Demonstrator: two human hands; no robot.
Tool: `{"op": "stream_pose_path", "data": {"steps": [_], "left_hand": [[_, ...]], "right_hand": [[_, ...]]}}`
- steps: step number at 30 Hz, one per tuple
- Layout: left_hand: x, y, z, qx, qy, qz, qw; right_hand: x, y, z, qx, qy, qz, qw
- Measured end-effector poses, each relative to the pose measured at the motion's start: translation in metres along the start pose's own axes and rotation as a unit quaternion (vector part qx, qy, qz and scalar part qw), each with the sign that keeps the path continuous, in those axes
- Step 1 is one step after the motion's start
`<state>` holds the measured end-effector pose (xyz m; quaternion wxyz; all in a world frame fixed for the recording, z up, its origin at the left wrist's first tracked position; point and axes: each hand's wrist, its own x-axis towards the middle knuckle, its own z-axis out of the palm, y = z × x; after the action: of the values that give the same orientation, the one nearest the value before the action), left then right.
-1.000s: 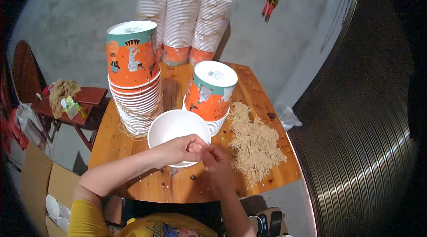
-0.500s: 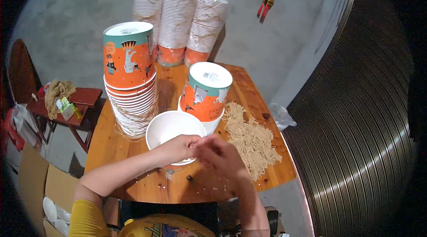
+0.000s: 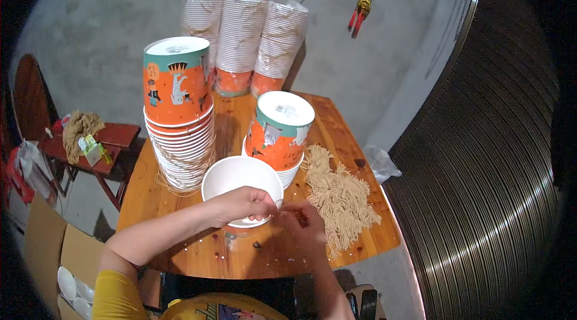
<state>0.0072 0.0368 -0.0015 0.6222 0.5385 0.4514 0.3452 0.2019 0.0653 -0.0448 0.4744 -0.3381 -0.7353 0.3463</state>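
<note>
Right hand has dipped slightly; white bucket opens upward.

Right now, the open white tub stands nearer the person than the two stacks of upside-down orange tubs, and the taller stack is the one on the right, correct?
Not quite: the head view shows the taller stack on the left. The open white tub does stand nearer the person than both.

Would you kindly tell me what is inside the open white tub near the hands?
In the open white tub, only plain white inner surface shows. The left hand covers part of its near side, so anything behind that hand cannot be seen.
</note>
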Motion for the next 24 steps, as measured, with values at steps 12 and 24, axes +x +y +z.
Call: {"op": "stream_pose_path", "data": {"steps": [12,24], "left_hand": [[0.003,0.002,-0.008,-0.132,-0.039,-0.099,0.986],[-0.006,0.007,0.01,0.1,0.041,0.06,0.992]], "right_hand": [[-0.016,-0.021,0.018,-0.194,0.001,-0.14,0.971],[0.002,-0.016,0.0,-0.018,-0.023,0.035,0.999]]}}
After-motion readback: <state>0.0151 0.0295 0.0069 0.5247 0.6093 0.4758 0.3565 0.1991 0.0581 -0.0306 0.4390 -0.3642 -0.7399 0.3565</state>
